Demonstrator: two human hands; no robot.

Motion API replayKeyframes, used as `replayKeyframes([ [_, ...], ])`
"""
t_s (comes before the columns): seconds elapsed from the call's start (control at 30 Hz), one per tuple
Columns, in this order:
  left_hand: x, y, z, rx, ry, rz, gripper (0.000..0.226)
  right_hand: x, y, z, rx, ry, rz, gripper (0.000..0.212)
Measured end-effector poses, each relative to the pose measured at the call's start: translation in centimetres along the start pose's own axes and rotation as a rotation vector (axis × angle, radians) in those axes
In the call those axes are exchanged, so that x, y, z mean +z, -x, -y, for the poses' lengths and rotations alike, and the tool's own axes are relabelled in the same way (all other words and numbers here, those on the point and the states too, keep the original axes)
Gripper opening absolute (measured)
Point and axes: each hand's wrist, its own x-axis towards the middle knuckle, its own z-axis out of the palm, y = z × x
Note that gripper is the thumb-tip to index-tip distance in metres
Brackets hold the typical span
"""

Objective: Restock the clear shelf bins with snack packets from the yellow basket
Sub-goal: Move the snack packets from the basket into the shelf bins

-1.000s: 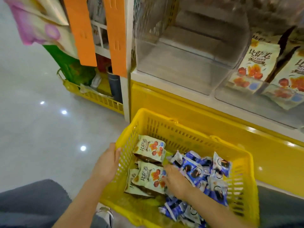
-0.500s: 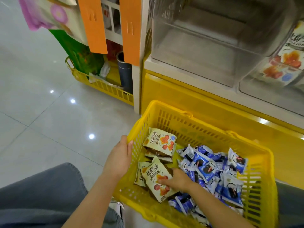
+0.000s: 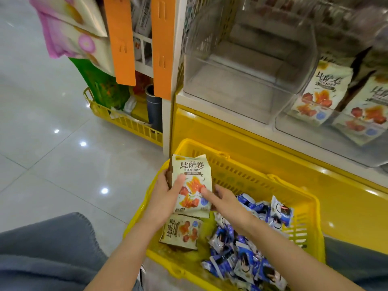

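Hands meet over the left end of the yellow basket (image 3: 241, 177), both on one cream packet (image 3: 192, 175). The left hand (image 3: 165, 196) grips its left edge, thumb across the printed face and fingers curled out of sight behind; a brown edge there hints at another packet behind it, though I cannot tell. The right hand (image 3: 224, 202) pinches the lower right corner, one digit flat on the face and the others tucked behind.

The packet stands upright, long axis pointing up and away from the wrists toward the shelf. Up and to the right of the hands sits an empty bin (image 3: 241, 95); further right is a stocked bin (image 3: 298, 131) holding the same cream packets. The right hand is the nearer one to both, so the lift likely goes up and rightward.

Below the hands lies a second cream packet (image 3: 180, 232); blue packets (image 3: 247, 255) are heaped under the right forearm.
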Motion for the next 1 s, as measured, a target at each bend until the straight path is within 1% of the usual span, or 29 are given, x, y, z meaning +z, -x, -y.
replayKeyframes([
  [0.03, -0.3, 0.1, -0.7, -0.058, 0.139, 0.033, 0.046, 0.1, 0.1, 0.7, -0.005, -0.018, 0.035, 0.025],
  [0.07, -0.8, 0.0, -1.3, -0.090, 0.197, 0.051, 0.055, 0.1, 0.1, 1.2, -0.007, -0.017, 0.072, 0.023],
  [0.13, -2.0, -0.1, -1.8, -0.134, 0.205, 0.082, 0.066, 0.1, 0.1, 2.1, -0.008, 0.014, 0.153, 0.023],
  [0.2, -2.9, -0.4, -1.6, -0.156, 0.196, 0.079, 0.064, 0.1, -0.4, 2.7, -0.024, 0.079, 0.205, 0.025],
  [0.23, -3.2, -0.5, -1.4, -0.155, 0.196, 0.052, 0.059, 0.0, -1.0, 2.8, -0.051, 0.145, 0.178, 0.030],
  [0.27, -3.4, -0.7, -1.1, -0.146, 0.197, 0.015, 0.053, -0.1, -1.8, 2.7, -0.088, 0.220, 0.104, 0.035],
  [0.3, -3.6, -0.8, -0.9, -0.134, 0.196, -0.025, 0.048, -0.4, -2.9, 2.4, -0.131, 0.291, -0.008, 0.039],
  [0.37, -3.9, -1.1, -0.7, -0.110, 0.183, -0.089, 0.045, -1.1, -5.1, 1.5, -0.190, 0.371, -0.229, 0.037],
  [0.4, -4.1, -1.3, -0.6, -0.102, 0.177, -0.114, 0.044, -1.6, -6.4, 0.8, -0.190, 0.417, -0.285, 0.034],
  [0.43, -4.3, -1.6, -0.6, -0.093, 0.171, -0.135, 0.043, -2.0, -7.7, 0.1, -0.174, 0.481, -0.305, 0.032],
  [0.47, -4.4, -1.8, -0.7, -0.084, 0.164, -0.151, 0.041, -2.3, -9.1, -0.7, -0.146, 0.555, -0.293, 0.033],
  [0.57, -4.7, -2.3, -0.8, -0.075, 0.152, -0.172, 0.039, -2.7, -12.7, -3.3, -0.025, 0.776, -0.161, 0.043],
  [0.6, -4.8, -2.4, -0.7, -0.076, 0.146, -0.176, 0.038, -2.5, -13.5, -4.1, 0.019, 0.815, -0.119, 0.047],
  [0.67, -4.9, -2.6, -0.6, -0.085, 0.146, -0.176, 0.038, -1.9, -14.5, -5.4, 0.088, 0.810, -0.049, 0.051],
  [0.73, -4.8, -2.8, -0.4, -0.096, 0.155, -0.181, 0.039, -1.1, -14.6, -6.5, 0.070, 0.859, -0.058, 0.049],
  [0.8, -4.6, -3.0, -0.2, -0.099, 0.155, -0.187, 0.041, -0.7, -14.1, -7.5, 0.009, 0.962, -0.147, 0.048],
  [0.83, -4.4, -3.1, -0.2, -0.096, 0.150, -0.189, 0.041, -0.5, -13.7, -7.9, 0.006, 0.974, -0.171, 0.050],
  [0.93, -4.0, -3.3, -0.2, -0.088, 0.127, -0.180, 0.042, -0.2, -12.9, -8.6, 0.134, 0.987, -0.121, 0.070],
  [1.0, -3.7, -3.2, -0.3, -0.085, 0.112, -0.178, 0.041, -0.4, -12.8, -8.7, 0.173, 1.059, -0.078, 0.077],
])
